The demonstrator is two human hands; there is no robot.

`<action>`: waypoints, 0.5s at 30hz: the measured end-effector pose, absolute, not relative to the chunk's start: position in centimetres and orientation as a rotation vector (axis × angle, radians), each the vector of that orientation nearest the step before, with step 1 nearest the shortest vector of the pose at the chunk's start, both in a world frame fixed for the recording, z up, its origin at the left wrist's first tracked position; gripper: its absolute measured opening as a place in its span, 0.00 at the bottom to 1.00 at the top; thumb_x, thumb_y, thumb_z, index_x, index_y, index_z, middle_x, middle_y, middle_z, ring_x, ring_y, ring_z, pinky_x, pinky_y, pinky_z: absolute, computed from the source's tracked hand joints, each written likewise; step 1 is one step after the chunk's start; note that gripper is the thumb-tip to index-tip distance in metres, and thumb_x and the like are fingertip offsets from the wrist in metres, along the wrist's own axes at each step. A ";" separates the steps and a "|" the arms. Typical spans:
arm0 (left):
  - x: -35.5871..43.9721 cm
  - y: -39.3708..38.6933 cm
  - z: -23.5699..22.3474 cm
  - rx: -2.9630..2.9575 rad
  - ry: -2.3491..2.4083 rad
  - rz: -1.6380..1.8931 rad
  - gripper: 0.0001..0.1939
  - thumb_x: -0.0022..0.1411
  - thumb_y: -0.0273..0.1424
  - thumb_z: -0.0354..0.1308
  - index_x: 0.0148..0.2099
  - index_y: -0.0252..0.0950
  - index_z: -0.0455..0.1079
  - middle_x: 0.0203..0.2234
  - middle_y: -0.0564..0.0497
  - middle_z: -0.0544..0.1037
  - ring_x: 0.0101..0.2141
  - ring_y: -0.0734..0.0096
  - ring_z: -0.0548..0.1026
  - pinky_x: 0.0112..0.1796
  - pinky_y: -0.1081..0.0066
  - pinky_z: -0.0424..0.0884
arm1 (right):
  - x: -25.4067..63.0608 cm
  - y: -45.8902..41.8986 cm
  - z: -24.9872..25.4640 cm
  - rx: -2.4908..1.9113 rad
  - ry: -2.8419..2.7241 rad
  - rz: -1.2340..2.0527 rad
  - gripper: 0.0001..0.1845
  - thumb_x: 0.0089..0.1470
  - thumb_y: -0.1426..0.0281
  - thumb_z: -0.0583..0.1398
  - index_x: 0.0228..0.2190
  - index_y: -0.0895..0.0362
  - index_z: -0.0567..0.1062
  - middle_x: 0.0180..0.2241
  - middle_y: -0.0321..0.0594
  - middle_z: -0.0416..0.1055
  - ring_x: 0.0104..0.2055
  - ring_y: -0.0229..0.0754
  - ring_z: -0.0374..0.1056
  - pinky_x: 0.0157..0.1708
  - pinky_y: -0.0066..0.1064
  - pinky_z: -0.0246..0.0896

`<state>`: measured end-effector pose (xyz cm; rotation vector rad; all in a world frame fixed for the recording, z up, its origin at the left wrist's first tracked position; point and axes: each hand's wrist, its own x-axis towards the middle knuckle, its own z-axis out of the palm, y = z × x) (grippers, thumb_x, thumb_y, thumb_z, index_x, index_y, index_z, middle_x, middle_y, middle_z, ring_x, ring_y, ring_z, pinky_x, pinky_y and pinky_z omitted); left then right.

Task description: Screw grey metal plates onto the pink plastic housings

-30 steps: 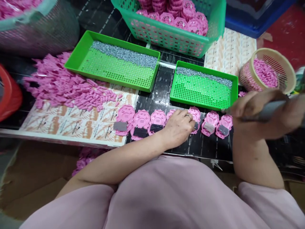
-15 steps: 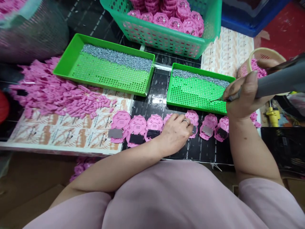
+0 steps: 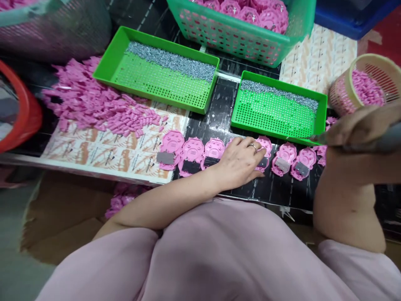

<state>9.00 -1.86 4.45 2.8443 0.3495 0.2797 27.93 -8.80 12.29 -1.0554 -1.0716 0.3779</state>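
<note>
Several pink plastic casings [image 3: 214, 151] lie in a row along the front of the bench, most with a grey or black panel at the near end. My left hand [image 3: 239, 164] rests palm down over the row, fingers stretched out and thumb apart, covering part of a casing [image 3: 265, 151]. Blurred by motion, my right hand [image 3: 354, 129] is wrapped round a grey electric screwdriver [image 3: 387, 140]. Its thin bit points left, by the near right corner of the smaller green tray [image 3: 278, 133], which has small metal screws [image 3: 282, 97] heaped along its far side.
A larger green tray [image 3: 150, 93] of screws stands further left, beside a heap of small pink parts [image 3: 94, 100]. Behind are a green basket [image 3: 232, 39] of pink casings and a yellowish basket [image 3: 344, 90] of pink pieces. A red tub [image 3: 29, 117] sits far left.
The view has shifted, so the bench appears further right and higher. My right hand has brought the screwdriver lower, nearer the casings. My left hand stays on the row, its thumb now showing.
</note>
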 end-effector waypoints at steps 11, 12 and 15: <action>9.2 -1.9 4.0 2.871 0.352 0.245 0.22 0.58 0.42 0.65 0.47 0.31 0.73 0.51 0.43 0.75 0.54 0.53 0.68 0.47 0.59 0.61 | 20.6 -9.4 9.2 -0.934 -1.091 0.523 0.14 0.53 0.61 0.60 0.19 0.53 0.71 0.13 0.30 0.54 0.12 0.33 0.55 0.09 0.28 0.50; 9.2 -1.9 4.0 2.869 0.349 0.250 0.21 0.58 0.42 0.65 0.47 0.31 0.73 0.50 0.43 0.75 0.54 0.53 0.68 0.47 0.59 0.61 | 20.6 -9.3 9.3 -0.938 -1.105 0.517 0.14 0.53 0.61 0.60 0.19 0.53 0.71 0.13 0.29 0.54 0.11 0.33 0.54 0.08 0.28 0.51; 9.2 -1.9 4.2 2.860 0.342 0.257 0.20 0.58 0.41 0.65 0.46 0.31 0.74 0.49 0.42 0.76 0.53 0.53 0.68 0.48 0.58 0.61 | 20.5 -9.0 9.4 -0.945 -1.134 0.469 0.06 0.52 0.63 0.62 0.26 0.50 0.72 0.13 0.27 0.55 0.10 0.34 0.54 0.08 0.27 0.53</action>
